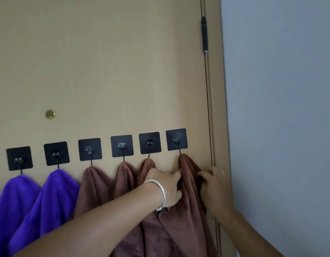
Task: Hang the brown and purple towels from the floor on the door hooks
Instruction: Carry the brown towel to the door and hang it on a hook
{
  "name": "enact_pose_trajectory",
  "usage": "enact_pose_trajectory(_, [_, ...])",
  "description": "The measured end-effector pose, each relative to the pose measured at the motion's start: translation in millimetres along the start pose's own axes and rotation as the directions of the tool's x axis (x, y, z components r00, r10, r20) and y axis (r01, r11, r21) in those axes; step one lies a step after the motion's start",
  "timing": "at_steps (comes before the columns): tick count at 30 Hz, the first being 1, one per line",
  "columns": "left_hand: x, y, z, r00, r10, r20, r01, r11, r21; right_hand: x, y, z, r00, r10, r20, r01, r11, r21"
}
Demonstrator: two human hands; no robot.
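Note:
Several black square adhesive hooks run in a row across the tan door [104, 71]. Two purple towels [17, 201] hang from the left hooks. Brown towels [93, 186] hang from the hooks to their right. The rightmost brown towel [190, 182] hangs by its loop from the last hook [176, 139]. My left hand [166, 188], with a silver bangle on the wrist, grips this towel's left side just below the loop. My right hand [214, 186] grips its right edge, close to the door's hinge side.
A brass peephole [50, 114] sits above the hooks on the left. A black hinge [204, 34] and the door frame [218, 108] run down the right side, with a grey-blue wall [281, 108] beyond. The floor is out of view.

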State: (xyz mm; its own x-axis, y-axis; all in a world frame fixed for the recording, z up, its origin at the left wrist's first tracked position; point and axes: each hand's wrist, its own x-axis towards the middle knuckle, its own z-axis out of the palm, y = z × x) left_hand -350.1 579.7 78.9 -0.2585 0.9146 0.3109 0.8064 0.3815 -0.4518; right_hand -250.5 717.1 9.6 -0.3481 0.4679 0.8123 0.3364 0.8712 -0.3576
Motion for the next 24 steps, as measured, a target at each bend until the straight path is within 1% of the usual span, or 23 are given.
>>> enact_pose_trajectory(2, [-2.9,3.3,-0.2,0.999,-0.040,-0.024,0.040,0.999,0.016,-15.9,-7.4,2.8,0.989,0.083,-0.126,-0.076,0.995,0.057])
enact_pose_trajectory(3, [-4.8,5.0,-1.2,0.997,-0.063,-0.051,0.064,0.998,0.011,-25.5,-11.2,3.5,0.978,0.131,-0.163,-0.110,0.985,0.134])
enact_pose_trajectory(4, [-7.1,6.6,-3.3,0.993,-0.084,-0.087,0.085,0.996,0.013,-33.9,-15.2,4.8,0.972,0.186,-0.143,-0.150,0.962,0.230])
enact_pose_trajectory(5, [-10.1,8.9,-4.1,0.987,-0.095,-0.132,0.099,0.995,0.027,-42.0,-18.4,7.6,0.970,0.234,-0.067,-0.204,0.931,0.302])
enact_pose_trajectory(6, [-13.3,10.9,-4.4,0.979,-0.092,-0.180,0.104,0.993,0.058,-47.6,-20.2,11.3,0.967,0.252,0.025,-0.246,0.913,0.325])
enact_pose_trajectory(8, [-21.9,16.5,-0.3,0.971,-0.049,-0.234,0.079,0.990,0.120,-57.2,-19.0,17.6,0.954,0.242,0.174,-0.285,0.912,0.294])
enact_pose_trajectory(9, [-26.2,18.2,3.0,0.972,-0.027,-0.234,0.061,0.989,0.138,-59.3,-17.6,18.3,0.946,0.237,0.222,-0.296,0.909,0.292])
enact_pose_trajectory(11, [-34.0,20.3,11.1,0.981,-0.041,-0.188,0.066,0.989,0.131,-61.7,-11.2,19.6,0.939,0.213,0.271,-0.294,0.905,0.308])
enact_pose_trajectory(13, [-38.5,22.4,15.4,0.986,-0.102,-0.133,0.114,0.990,0.089,-61.7,-3.2,20.4,0.931,0.200,0.306,-0.307,0.882,0.357])
enact_pose_trajectory(15, [-37.6,28.7,17.3,0.989,-0.132,-0.070,0.137,0.988,0.068,-57.4,0.4,19.0,0.901,0.205,0.383,-0.376,0.808,0.453])
enact_pose_trajectory(17, [-33.7,39.7,20.0,0.991,-0.135,0.002,0.134,0.990,0.044,-50.7,-0.2,16.4,0.867,0.197,0.458,-0.431,0.758,0.489])
enact_pose_trajectory(19, [-30.0,50.1,22.6,0.991,-0.131,0.026,0.133,0.990,-0.047,-43.2,-0.3,11.8,0.863,0.176,0.474,-0.420,0.773,0.476])
enact_pose_trajectory(21, [-27.5,56.0,26.9,0.993,-0.117,0.020,0.118,0.967,-0.226,-36.1,1.1,6.1,0.863,0.176,0.473,-0.417,0.777,0.472])
enact_pose_trajectory(22, [-27.9,56.9,28.6,0.994,-0.111,0.022,0.111,0.928,-0.356,-33.1,2.4,2.6,0.860,0.195,0.471,-0.434,0.766,0.474])
enact_pose_trajectory(23, [-28.9,57.6,29.1,0.994,-0.109,0.027,0.108,0.863,-0.493,-30.3,4.3,-0.8,0.860,0.223,0.460,-0.449,0.758,0.472])
enact_pose_trajectory(24, [-29.9,58.3,30.1,0.993,-0.111,0.028,0.106,0.803,-0.587,-28.1,6.2,-3.3,0.867,0.245,0.434,-0.449,0.762,0.467])
